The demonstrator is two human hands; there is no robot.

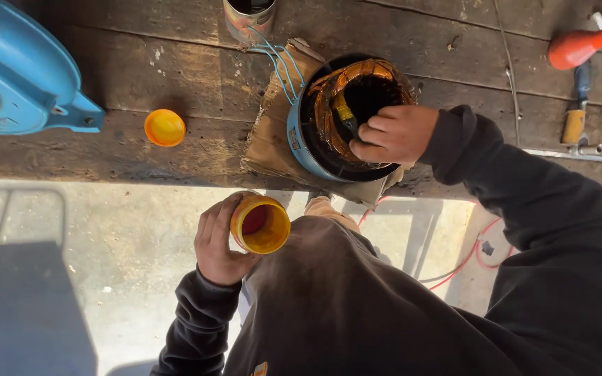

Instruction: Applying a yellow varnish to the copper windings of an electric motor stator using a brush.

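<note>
While the right hand [393, 134] pinches a small yellow-handled brush [343, 111] inside the bore of the motor stator [346, 118], its fingers closed tight round the handle, the work seems to be coating the copper windings, and it would go best with short strokes that follow the curve of the coils, the wrist kept off the wet copper. That stator, ringed by a blue housing, lies on its side on a scrap of cardboard [267, 139] at the near edge of the wooden worktop [175, 63], with thin blue leads [280, 63] running far toward a tin can [249, 17]. Below the worktop edge the left hand [217, 240] wraps an open yellow jar [260, 224] holding something dark red; keeping it level and close under the stator would shorten each dip. Its orange lid [165, 127] rests to the left, near a blue cast cover [15, 69]. Brush bristles are hidden within the dark bore, so how much is coated cannot be told. At far right a red-handled tool [576, 47] and others are cut off by the frame, and the can's top is cropped.
</note>
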